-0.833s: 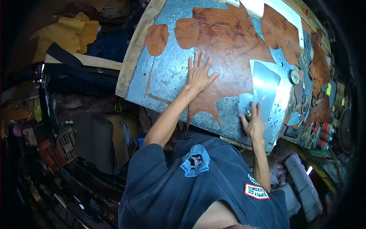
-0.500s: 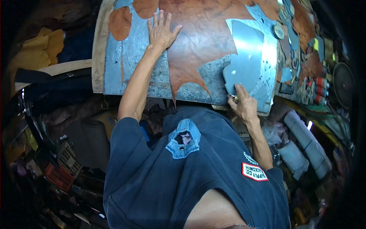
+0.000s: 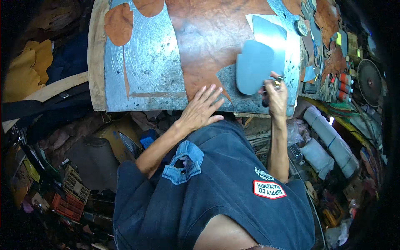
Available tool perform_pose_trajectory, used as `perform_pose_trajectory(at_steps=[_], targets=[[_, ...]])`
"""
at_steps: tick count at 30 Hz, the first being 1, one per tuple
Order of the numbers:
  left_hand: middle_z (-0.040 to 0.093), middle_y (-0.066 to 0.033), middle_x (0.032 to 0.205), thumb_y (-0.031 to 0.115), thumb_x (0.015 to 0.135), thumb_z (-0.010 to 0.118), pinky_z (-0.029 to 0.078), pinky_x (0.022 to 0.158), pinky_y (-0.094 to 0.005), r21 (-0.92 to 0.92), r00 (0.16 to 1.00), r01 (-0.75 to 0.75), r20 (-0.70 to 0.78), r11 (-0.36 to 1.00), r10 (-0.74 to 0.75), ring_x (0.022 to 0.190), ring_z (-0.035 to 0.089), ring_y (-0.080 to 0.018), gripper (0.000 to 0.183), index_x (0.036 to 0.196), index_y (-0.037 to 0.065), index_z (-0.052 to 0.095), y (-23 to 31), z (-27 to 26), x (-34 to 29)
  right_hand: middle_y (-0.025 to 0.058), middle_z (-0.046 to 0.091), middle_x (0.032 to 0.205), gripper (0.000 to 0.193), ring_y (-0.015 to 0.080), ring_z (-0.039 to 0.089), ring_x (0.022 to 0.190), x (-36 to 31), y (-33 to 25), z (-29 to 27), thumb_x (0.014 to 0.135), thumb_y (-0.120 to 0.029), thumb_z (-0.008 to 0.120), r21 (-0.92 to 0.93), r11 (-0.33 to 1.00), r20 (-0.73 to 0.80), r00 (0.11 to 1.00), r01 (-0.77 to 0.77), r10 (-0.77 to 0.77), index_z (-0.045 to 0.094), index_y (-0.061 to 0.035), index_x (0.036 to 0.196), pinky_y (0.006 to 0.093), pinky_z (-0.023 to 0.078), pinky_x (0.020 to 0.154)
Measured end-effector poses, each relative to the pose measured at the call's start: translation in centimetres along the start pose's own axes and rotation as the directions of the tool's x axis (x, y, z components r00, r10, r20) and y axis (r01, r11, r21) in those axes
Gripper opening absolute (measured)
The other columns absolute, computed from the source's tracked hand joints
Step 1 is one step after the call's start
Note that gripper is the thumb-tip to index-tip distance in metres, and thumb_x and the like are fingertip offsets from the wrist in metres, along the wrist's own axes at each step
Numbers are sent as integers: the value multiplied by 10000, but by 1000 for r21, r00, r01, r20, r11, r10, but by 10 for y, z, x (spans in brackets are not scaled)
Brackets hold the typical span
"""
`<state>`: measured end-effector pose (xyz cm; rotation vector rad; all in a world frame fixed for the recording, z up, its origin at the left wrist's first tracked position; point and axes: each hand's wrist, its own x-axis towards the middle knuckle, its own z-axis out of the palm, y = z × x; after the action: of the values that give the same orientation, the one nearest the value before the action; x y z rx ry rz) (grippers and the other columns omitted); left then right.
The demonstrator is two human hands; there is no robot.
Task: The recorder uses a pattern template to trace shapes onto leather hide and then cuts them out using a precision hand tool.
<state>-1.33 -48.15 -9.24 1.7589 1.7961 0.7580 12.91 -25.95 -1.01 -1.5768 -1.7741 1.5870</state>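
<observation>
My left hand (image 3: pixel 201 107) lies with its fingers spread over the lower pointed end of the brown leather hide (image 3: pixel 204 50), at the near edge of the metal-topped work table (image 3: pixel 152 66). In my right hand (image 3: pixel 276 96) is a small dark tool with a brass-coloured part (image 3: pixel 265 99); its exact kind is hard to make out. The fingers are closed round it, beside the lower right edge of a rounded grey template (image 3: pixel 255 68). That template overlaps a larger, shiny grey sheet (image 3: pixel 273 28) with a pale border.
Cut brown leather pieces (image 3: pixel 118 25) lie at the far left of the table. A small round tin (image 3: pixel 301 28) stands at the right. Beyond it are leather scraps, red-topped bottles (image 3: pixel 345 87) and a dark round disc (image 3: pixel 369 82). Grey rolls (image 3: pixel 329 135) lie below right.
My left hand has come down from the far part of the hide to its near end. My right hand has moved up and right. The rounded template now shows more fully. The view has shifted slightly.
</observation>
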Motion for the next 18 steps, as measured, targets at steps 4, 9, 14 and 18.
perform_pose_trajectory(at_steps=[4,9,14,18], targets=[[570,-207,1284,262,873,667,385,1058,-488,37,947,69,-315,997,-53,1281,469,-387,386,1154,-1,632,-23,-31,-24,31,617,794,374,101,600,607,5,-1,44,914,-95,611,28,998,136,989,-61,56,504,4,1258,208,429,492],[587,-221,1222,176,880,653,414,998,-467,89,758,440,-569,893,-317,1188,527,-376,329,1142,-20,627,-98,-113,-41,33,612,711,353,92,558,568,5,19,42,918,-81,574,26,991,64,989,-133,131,518,10,1254,215,429,489],[608,-247,1140,254,856,677,421,950,-468,61,479,724,-760,687,-438,1079,556,-420,515,1259,-36,540,-171,-188,-24,59,597,642,352,110,543,495,10,46,21,917,-105,568,61,991,46,992,-118,115,519,15,1244,231,427,445],[601,-263,1152,314,834,697,407,973,-482,26,436,820,-677,572,-593,1103,544,-430,628,1324,-17,485,-221,-217,6,54,588,640,344,115,533,463,15,52,20,903,-107,581,134,980,54,988,-150,144,515,20,1216,224,407,409]])
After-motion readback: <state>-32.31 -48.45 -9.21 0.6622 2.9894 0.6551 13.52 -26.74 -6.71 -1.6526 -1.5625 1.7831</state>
